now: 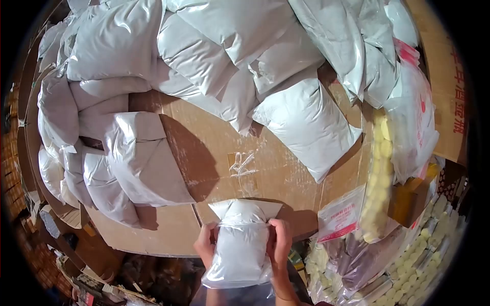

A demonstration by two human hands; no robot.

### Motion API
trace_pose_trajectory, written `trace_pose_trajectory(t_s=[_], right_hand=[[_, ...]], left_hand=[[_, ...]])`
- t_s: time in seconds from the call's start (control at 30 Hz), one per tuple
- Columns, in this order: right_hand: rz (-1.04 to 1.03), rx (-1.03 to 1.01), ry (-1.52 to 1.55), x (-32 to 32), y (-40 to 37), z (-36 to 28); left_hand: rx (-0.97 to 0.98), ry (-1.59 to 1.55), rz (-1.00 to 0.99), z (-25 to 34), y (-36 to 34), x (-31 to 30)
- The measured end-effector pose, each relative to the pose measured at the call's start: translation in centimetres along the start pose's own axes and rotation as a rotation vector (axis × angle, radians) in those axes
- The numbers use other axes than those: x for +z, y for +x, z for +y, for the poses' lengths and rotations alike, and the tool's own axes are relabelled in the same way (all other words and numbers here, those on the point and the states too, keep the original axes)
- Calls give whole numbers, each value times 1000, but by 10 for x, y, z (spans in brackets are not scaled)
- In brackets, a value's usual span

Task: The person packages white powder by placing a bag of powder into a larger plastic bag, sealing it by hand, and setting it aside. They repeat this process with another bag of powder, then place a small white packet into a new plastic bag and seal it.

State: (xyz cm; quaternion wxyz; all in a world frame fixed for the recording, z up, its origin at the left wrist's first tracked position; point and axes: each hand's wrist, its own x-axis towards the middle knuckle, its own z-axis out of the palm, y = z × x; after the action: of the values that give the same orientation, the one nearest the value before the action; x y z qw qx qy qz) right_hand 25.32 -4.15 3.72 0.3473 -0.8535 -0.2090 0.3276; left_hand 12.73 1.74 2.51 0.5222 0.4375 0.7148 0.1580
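Note:
A white filled bag (pixel 240 250) lies at the near edge of the cardboard surface, with a clear plastic bag (pixel 224 278) around its lower part. My left hand (pixel 205 244) pinches the clear bag's rim on the left side. On the right side, my right hand (pixel 279 242) grips the same rim. The white bag's flat top end sticks out above both hands.
Many white filled bags (pixel 229 30) are heaped at the back, with more (pixel 138 163) at the left. One bag (pixel 311 127) lies right of centre on the cardboard (pixel 189 148). Clear plastic bags (pixel 416 117) and stacked yellowish discs (pixel 377 178) stand at the right.

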Motion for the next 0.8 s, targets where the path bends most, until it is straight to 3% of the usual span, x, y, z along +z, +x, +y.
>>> trace_pose_trajectory(t_s=[0.07,0.17,0.2,0.3,0.37,0.4,0.43,0.5,0.57,0.63,0.7,0.73,0.8], right_hand=[[-133,214,226,-9,-4,18],[-223,296,674,-16,-8,40],[-213,527,714,-26,-13,35],[-582,239,737,-76,-18,64],[-969,-85,692,-101,7,31],[-1296,-126,524,-115,18,21],[-1308,-351,461,-117,23,-7],[-1192,-560,105,-136,19,-56],[-1250,-857,-351,-146,18,-79],[-1090,-1059,-540,-142,8,-67],[-1023,-1281,-805,-150,2,-86],[-957,-1326,-791,-155,-2,-94],[-809,-1405,-759,-166,-15,-107]], left_hand=[[-54,-141,-87,-1,-3,-2],[-104,-313,-240,5,-6,-11],[-57,-321,-344,1,-4,-18],[81,-382,-689,-12,-2,-52],[175,-375,-1063,-11,9,-81],[389,-490,-1207,10,17,-77],[399,-349,-1406,36,20,-86],[640,29,-1498,64,12,-104],[916,631,-1421,84,-4,-119],[1186,1033,-1207,95,-22,-124],[1302,1022,-937,104,-34,-132],[1355,1011,-809,109,-41,-137],[1464,1117,-732,124,-58,-150]])
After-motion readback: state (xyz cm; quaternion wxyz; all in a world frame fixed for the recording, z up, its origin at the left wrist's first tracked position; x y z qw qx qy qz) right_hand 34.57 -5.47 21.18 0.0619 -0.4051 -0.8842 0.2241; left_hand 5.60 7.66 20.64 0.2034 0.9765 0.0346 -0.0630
